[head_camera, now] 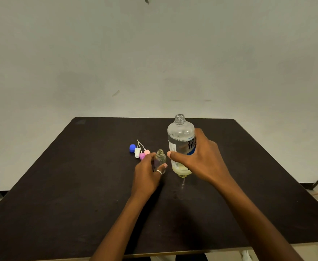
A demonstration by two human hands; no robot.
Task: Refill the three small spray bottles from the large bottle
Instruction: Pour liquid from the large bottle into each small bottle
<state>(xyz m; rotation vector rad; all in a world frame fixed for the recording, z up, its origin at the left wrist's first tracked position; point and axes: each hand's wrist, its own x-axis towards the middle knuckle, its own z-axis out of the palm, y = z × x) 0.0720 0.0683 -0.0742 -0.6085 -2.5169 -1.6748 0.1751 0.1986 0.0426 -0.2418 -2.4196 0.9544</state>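
Near the middle of the frame, on the dark table (79, 185), the right hand (201, 157) is wrapped around the large clear bottle (179, 140), which stands upright with an open neck. Just left of it, the left hand (147, 174) grips a small open spray bottle (160, 159), also upright. Behind the left hand lie a blue cap (132, 148) and white (137, 152), purple (142, 155) and pink (147, 152) spray heads.
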